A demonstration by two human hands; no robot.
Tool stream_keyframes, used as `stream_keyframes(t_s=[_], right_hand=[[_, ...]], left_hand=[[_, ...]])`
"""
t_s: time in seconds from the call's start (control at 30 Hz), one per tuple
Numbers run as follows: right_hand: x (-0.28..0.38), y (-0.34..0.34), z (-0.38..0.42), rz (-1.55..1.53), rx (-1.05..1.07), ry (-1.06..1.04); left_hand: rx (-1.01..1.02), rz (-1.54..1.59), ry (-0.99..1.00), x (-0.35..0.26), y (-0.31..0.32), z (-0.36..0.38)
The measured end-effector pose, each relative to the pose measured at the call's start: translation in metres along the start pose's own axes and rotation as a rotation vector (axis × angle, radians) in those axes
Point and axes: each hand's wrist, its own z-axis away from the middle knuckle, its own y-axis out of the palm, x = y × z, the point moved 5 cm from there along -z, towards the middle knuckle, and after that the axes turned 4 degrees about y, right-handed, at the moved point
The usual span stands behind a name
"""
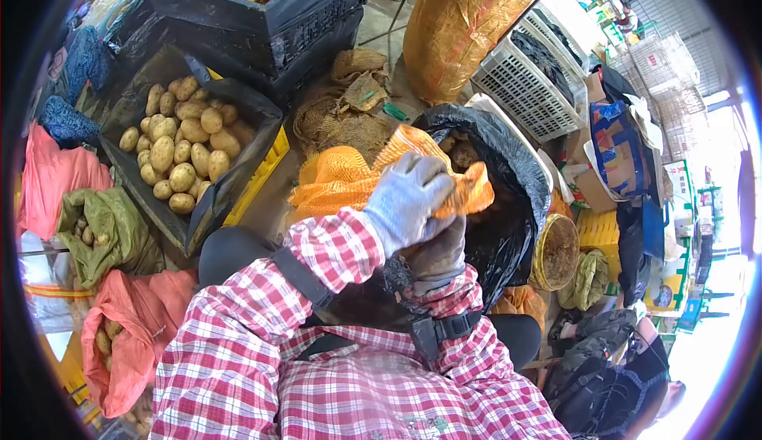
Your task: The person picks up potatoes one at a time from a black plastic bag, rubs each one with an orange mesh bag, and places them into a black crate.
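My left hand (409,200), in a pale grey-blue glove, has its fingers curled round a piece of orange mesh sack (337,180). Folds of the mesh stick out past the fingers on both sides. Close beneath it, my right hand (438,256) wears a dirtier grey glove and is closed. What lies between the two hands is hidden by the gloves and the mesh. Just beyond them is a bin lined with a black plastic bag (500,234), where a few brown potatoes (462,153) show near the top.
To the left stands a lined yellow crate (266,174) of clean potatoes (186,138). Behind it is a dark crate (305,43) with more. Pink (135,321) and green sacks (111,230) lie at far left. A tall orange sack (460,27) and white crate (524,83) stand at the back.
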Motion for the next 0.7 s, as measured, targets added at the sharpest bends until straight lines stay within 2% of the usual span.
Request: stream_keyframes(t_s=[0.03,0.07,0.1,0.13,0.17,0.2,0.23,0.3,0.33,0.37,0.47,0.5,0.53,0.6,0.63,0.7], right_hand=[[0.007,0.018,0.002,-0.18,-0.014,0.121],[0.01,0.013,0.007,-0.11,-0.004,0.115],[0.013,0.009,0.012,-0.041,0.005,0.108],[0.015,0.004,0.018,0.028,0.014,0.1],[0.015,0.014,0.023,-0.144,0.0,0.199],[0.014,0.013,0.024,-0.153,0.007,0.182],[0.012,0.009,0.022,-0.164,0.018,0.163],[0.014,0.012,0.021,0.244,-0.007,-0.118],[0.016,0.023,0.02,0.665,-0.039,-0.384],[0.018,0.036,0.023,1.085,-0.067,-0.651],[0.035,0.021,0.004,0.918,-0.028,-0.645],[0.041,0.009,-0.002,0.609,-0.05,-0.43],[0.047,0.0,-0.005,0.266,-0.12,-0.255],[0.059,0.013,-0.005,0.028,-0.151,-0.208],[0.063,0.011,-0.003,-0.06,-0.193,-0.169],[0.066,0.011,0.002,0.054,-0.115,-0.196]], left_hand=[[-0.088,0.132,-0.169,0.029,0.013,0.007],[-0.173,0.269,-0.343,0.066,0.038,0.021],[-0.236,0.645,-0.566,0.09,0.043,0.022],[-0.392,1.002,-0.795,0.111,0.047,0.026],[-0.514,1.607,-1.038,0.11,0.04,0.019],[-0.384,0.978,-0.83,0.095,0.016,0.009],[-0.283,0.773,-0.713,0.075,0.006,0.004],[-0.094,0.358,-0.488,0.029,-0.006,0.007],[-0.003,0.151,-0.379,0.013,-0.006,0.009],[-0.05,0.131,-0.359,0.009,-0.003,0.013],[0.176,0.121,-0.288,-0.001,0.012,0.026],[0.257,0.104,-0.251,-0.006,0.017,0.033],[0.446,0.108,-0.296,-0.005,0.025,0.04],[-0.013,1.314,-0.952,0.034,0.057,0.053],[-0.306,1.912,-1.244,0.045,0.073,0.055],[-0.256,1.292,-0.851,0.061,0.039,0.029]])
